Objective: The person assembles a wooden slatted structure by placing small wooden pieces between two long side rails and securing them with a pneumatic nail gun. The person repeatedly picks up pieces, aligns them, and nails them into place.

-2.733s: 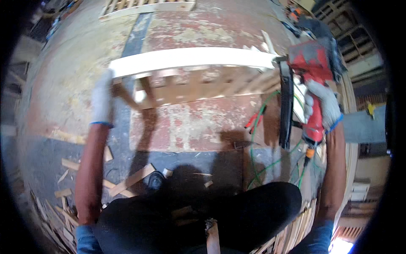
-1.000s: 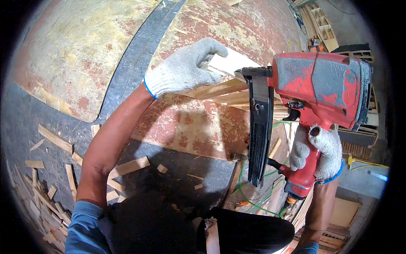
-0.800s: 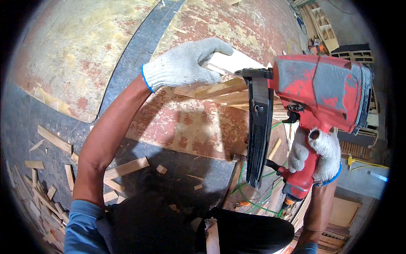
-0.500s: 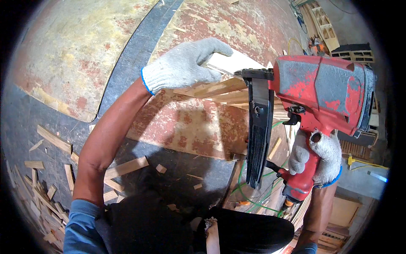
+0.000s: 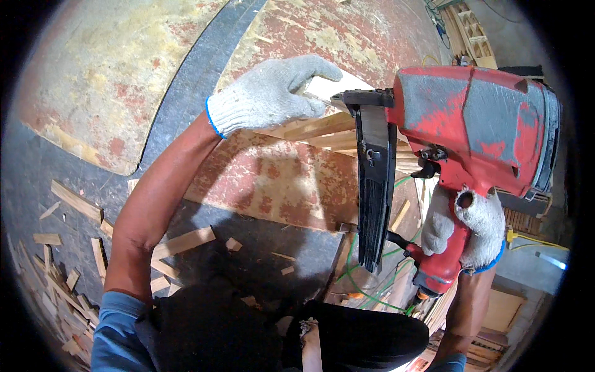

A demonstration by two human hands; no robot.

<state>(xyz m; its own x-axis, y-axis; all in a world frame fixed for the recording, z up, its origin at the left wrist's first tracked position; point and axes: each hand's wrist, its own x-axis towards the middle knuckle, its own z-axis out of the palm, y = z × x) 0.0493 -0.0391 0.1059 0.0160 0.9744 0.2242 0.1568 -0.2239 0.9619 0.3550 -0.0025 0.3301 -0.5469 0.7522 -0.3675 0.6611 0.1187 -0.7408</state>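
My left hand (image 5: 273,93), in a white knit glove with a blue cuff, grips the end of a pale wooden board (image 5: 348,85) between thumb and fingers. Below it lie several lengths of wood (image 5: 322,128), partly hidden by the tool. My right hand (image 5: 474,232), gloved alike with a hole in the fabric, is closed round the handle of a scuffed red and grey pneumatic nail gun (image 5: 474,124). Its long black magazine (image 5: 374,192) hangs toward me. The gun's nose points left and overlaps the board; whether they touch I cannot tell.
Worn red-and-cream sheets (image 5: 266,180) cover part of the dark floor. Wood offcuts (image 5: 183,243) lie scattered on the left. A green air hose (image 5: 365,287) coils below the gun. Wooden frames (image 5: 474,37) stand far right, and a yellow cord (image 5: 539,239) runs along the right.
The nail gun in my right hand has moved slightly up, its nose shifting left over the board and closer to my left hand. My left hand has stayed nearly still on the board.
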